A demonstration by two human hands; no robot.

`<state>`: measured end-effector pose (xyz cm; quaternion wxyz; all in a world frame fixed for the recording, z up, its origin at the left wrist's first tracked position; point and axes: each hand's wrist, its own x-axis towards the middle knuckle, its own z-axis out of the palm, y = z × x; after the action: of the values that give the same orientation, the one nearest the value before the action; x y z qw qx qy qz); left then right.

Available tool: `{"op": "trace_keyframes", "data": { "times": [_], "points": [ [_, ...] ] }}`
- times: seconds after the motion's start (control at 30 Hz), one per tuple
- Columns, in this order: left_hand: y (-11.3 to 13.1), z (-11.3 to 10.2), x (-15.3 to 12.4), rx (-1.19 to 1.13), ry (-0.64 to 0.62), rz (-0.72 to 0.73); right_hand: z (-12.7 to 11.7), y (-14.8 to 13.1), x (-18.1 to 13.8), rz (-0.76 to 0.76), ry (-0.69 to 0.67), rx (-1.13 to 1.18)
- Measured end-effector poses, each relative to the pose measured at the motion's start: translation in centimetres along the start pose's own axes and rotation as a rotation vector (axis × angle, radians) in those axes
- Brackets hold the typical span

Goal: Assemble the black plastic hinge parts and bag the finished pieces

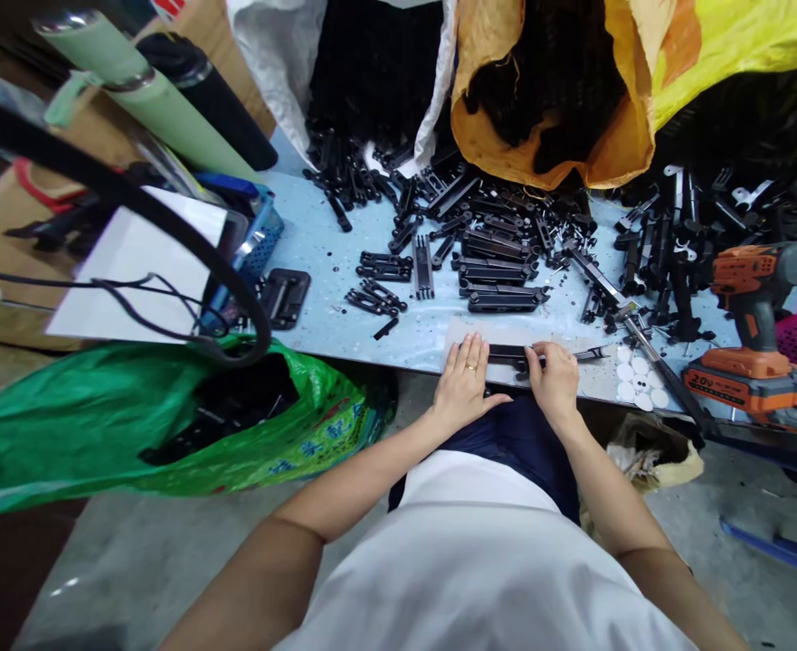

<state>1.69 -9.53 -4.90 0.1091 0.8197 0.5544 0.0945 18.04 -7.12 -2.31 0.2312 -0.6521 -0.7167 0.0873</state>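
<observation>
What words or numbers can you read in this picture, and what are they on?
"20V": on the battery of the orange drill.
Blue and red characters on the green bag: too blurred to read.
Nothing else carries readable text.

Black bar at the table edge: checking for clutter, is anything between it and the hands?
Nothing visible does. The left hand and right hand both rest on the black bar; the loose parts lie farther back.
</observation>
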Motion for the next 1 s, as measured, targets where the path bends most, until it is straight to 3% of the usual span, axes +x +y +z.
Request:
{"op": "trace_keyframes", "data": {
  "times": [0.5, 0.67, 0.73, 0.83, 0.93, 1.0],
  "points": [
    [0.4, -0.6, -0.2, 0.022, 0.015, 0.008, 0.7, 0.4, 0.2, 0.122, 0.036, 0.103],
    [0.4, -1.9, 0.7, -0.017, 0.101, 0.032, 0.6, 0.7, 0.0, 0.132, 0.090, 0.079],
    [0.1, -2.9, 3.2, -0.055, 0.156, 0.050, 0.6, 1.0, 0.0, 0.100, 0.046, 0.046],
    [-0.4, -4.7, 9.7, -0.100, 0.210, 0.034, 0.4, 1.6, -0.1, 0.064, 0.009, 0.054],
    [-0.1, -6.0, 16.8, -0.086, 0.110, -0.051, -0.2, 2.7, 0.4, 0.023, 0.029, 0.112],
    [1.0, -6.1, 20.3, -0.055, 0.018, 0.016, -0.9, 3.8, 1.3, -0.008, 0.055, 0.115]
  ]
}}
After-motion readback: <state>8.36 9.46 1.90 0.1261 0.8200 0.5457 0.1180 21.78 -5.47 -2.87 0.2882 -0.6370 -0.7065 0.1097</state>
